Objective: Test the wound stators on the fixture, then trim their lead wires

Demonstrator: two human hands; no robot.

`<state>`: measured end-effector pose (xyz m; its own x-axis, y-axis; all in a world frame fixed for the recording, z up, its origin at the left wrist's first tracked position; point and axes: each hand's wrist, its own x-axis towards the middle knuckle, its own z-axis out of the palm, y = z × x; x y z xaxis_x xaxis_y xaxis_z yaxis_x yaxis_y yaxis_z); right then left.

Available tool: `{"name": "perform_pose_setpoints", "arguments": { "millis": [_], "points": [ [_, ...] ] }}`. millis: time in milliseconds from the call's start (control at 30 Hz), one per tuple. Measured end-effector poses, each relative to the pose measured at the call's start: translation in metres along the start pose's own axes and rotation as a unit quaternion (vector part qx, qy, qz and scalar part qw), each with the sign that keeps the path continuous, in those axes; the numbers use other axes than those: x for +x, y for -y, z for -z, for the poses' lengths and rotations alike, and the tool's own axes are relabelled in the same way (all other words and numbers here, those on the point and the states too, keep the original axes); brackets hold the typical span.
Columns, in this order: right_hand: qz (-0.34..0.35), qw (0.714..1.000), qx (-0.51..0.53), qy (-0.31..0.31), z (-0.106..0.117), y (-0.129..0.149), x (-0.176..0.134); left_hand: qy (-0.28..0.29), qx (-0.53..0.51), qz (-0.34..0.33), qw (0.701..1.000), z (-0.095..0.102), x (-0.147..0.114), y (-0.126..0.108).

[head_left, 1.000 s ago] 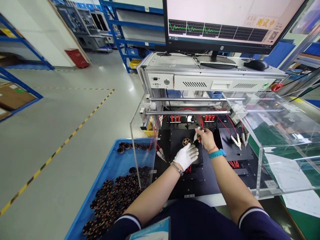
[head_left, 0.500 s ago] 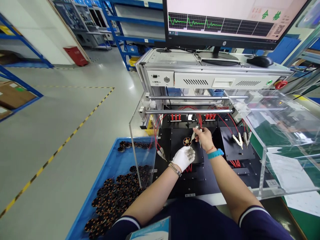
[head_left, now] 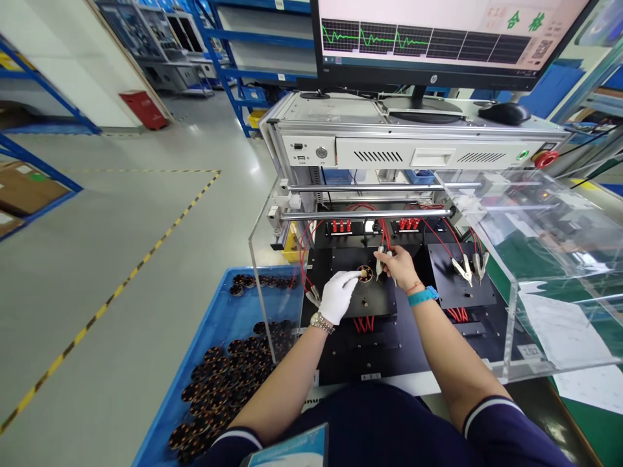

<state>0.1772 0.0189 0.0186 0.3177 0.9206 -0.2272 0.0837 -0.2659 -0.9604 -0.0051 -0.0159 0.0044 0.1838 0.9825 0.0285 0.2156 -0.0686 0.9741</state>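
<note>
A small round copper-wound stator (head_left: pixel 365 273) sits on the left black fixture plate (head_left: pixel 370 299) inside a clear acrylic enclosure. My left hand (head_left: pixel 338 295), in a white glove, reaches to the stator, fingertips touching its left side. My bare right hand (head_left: pixel 400 267), with a teal wristband, pinches metal alligator clips (head_left: pixel 381 255) on red wires just right of the stator.
A blue tray (head_left: pixel 214 337) of several copper-wound stators lies at lower left. More clips (head_left: pixel 468 267) rest on the right fixture plate (head_left: pixel 460 285). A monitor (head_left: pixel 438 39) with green waveforms stands on the tester cabinet (head_left: pixel 413 139). A red emergency button (head_left: pixel 545 159) is at right. Papers (head_left: pixel 559 337) lie right.
My left hand moved up and left from the plate's front to the stator. The monitor's yellow status text turned green. My right hand stayed at the clips.
</note>
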Motion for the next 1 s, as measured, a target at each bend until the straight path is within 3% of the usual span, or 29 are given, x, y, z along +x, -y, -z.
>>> {"name": "perform_pose_setpoints", "arguments": {
  "millis": [133,333,433,667,1000],
  "points": [
    [0.025,1.000,-0.015,0.006,0.002,-0.003,0.001,0.103,0.105,-0.075,0.986,0.004,0.008,-0.008],
    [0.027,0.999,-0.011,0.013,0.001,-0.003,-0.002,0.104,0.251,-0.136,0.953,0.006,0.011,-0.014],
    [0.028,0.999,-0.013,0.011,0.000,-0.002,-0.004,0.153,0.314,-0.167,0.922,0.003,0.016,-0.018],
    [0.034,0.999,-0.020,0.012,-0.002,0.001,-0.007,0.187,0.287,-0.144,0.928,-0.004,0.026,-0.015],
    [0.017,1.000,-0.005,0.024,-0.007,-0.002,-0.009,0.182,0.303,-0.139,0.925,-0.002,0.028,-0.012]
  ]
}}
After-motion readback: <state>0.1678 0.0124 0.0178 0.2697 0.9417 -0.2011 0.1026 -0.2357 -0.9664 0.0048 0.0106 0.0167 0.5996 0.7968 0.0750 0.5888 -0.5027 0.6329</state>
